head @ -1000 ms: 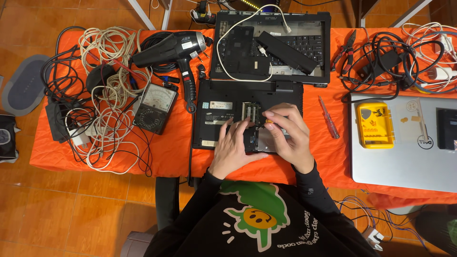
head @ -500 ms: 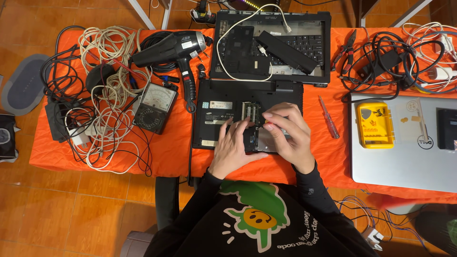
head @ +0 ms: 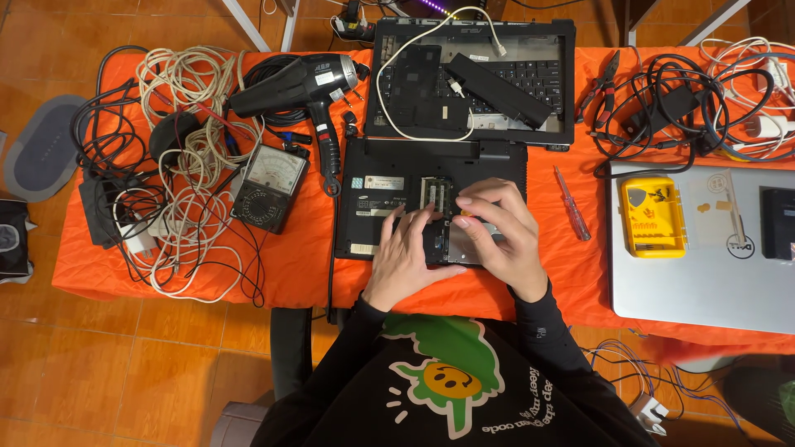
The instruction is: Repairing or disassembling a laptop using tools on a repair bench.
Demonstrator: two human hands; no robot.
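Observation:
A black laptop base point(head: 373, 199) lies upside down on the orange table cover, with an open bay showing memory modules point(head: 436, 195) and a metal drive point(head: 465, 252). My left hand point(head: 407, 255) rests on the base at the bay's left edge, fingers spread and holding nothing. My right hand point(head: 499, 228) hovers over the bay with its fingers curled around a small orange tool point(head: 467, 220), most of it hidden under the fingers. The two hands nearly touch above the drive.
Behind the base lies a second, stripped laptop point(head: 551, 83) with a black battery bar point(head: 497, 87) on it. On the left are a black hair dryer point(head: 302, 83), an analog multimeter point(head: 269, 186) and tangled cables point(head: 170, 165). On the right are a red screwdriver point(head: 571, 203), a silver laptop point(head: 704, 281), a yellow bit case point(head: 654, 215) and pliers point(head: 604, 79).

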